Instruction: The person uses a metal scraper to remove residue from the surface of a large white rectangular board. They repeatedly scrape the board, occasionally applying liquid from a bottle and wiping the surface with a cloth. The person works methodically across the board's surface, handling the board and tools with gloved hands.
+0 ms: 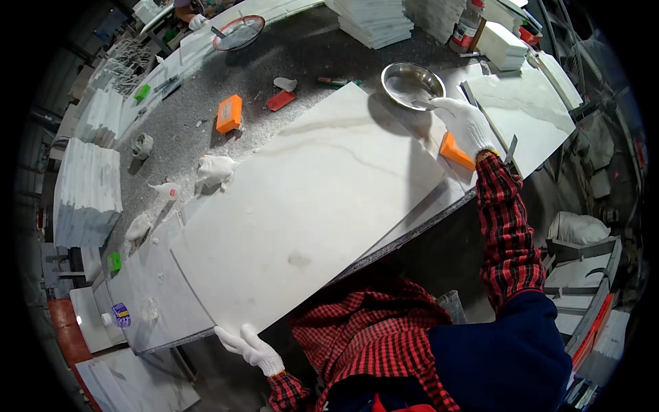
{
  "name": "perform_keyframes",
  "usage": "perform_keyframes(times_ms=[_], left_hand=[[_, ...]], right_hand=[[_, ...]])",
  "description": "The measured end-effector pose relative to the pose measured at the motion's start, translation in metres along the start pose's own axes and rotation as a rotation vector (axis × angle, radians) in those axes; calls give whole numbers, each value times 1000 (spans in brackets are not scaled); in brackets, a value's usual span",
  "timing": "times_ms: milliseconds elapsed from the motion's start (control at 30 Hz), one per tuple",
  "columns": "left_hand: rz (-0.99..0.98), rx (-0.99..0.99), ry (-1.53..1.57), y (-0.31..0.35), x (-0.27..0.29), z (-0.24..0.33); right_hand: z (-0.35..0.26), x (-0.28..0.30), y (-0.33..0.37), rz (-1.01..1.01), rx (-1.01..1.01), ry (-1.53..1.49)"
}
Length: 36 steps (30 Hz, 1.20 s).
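A large white marble slab [302, 199] with grey-brown veins lies across the worktable in front of me. My left hand [251, 349], in a white knit glove, is at the slab's near left corner with its fingers apart, holding nothing. At the right, my gloved right hand [467, 125] is closed at the rim of a round steel bowl [386, 88] with whitish paste inside. From its fingertips a thin grey metal spatula [421, 104] points into the bowl; its handle is hidden by the glove. An orange block [456, 152] lies just below that hand.
An orange box [229, 114], a red piece [281, 101] and crumpled white gloves [215, 172] lie beyond the slab. Stacked marble tiles [86, 196] stand at the left. A bottle [467, 27] stands far right, near another slab [525, 110]. Far left, another person's gloved hand [198, 22] shows.
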<state>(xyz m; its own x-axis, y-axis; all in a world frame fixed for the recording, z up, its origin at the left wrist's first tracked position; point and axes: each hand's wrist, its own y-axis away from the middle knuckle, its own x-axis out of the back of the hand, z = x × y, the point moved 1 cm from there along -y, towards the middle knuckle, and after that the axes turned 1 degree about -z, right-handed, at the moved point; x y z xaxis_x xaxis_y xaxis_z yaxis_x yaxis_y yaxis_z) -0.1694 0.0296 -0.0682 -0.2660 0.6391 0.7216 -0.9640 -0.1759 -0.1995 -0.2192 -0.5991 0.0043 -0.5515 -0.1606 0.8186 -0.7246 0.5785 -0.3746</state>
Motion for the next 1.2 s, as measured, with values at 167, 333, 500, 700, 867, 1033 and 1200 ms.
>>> perform_keyframes(times_ms=[167, 333, 500, 700, 867, 1033, 1200], left_hand=[[-11, -9, 58, -2, -1, -2], [-22, -8, 73, 0, -4, -1], [-3, 4, 83, -1, -7, -8], [112, -140, -170, -12, -12, 3], [57, -83, -51, 9, 3, 59], [-10, -79, -19, 24, 19, 78], [-18, -153, 41, 18, 22, 74]], right_hand=[[-4, -12, -1, -4, -79, -78], [5, -9, 5, 50, -110, -187], [5, -17, 14, 149, -50, -317], [-35, -43, 27, 110, -113, -605], [-117, -50, 46, -202, -90, -642], [-219, -75, 76, -437, -85, -820], [-305, -91, 92, -544, 17, -817]])
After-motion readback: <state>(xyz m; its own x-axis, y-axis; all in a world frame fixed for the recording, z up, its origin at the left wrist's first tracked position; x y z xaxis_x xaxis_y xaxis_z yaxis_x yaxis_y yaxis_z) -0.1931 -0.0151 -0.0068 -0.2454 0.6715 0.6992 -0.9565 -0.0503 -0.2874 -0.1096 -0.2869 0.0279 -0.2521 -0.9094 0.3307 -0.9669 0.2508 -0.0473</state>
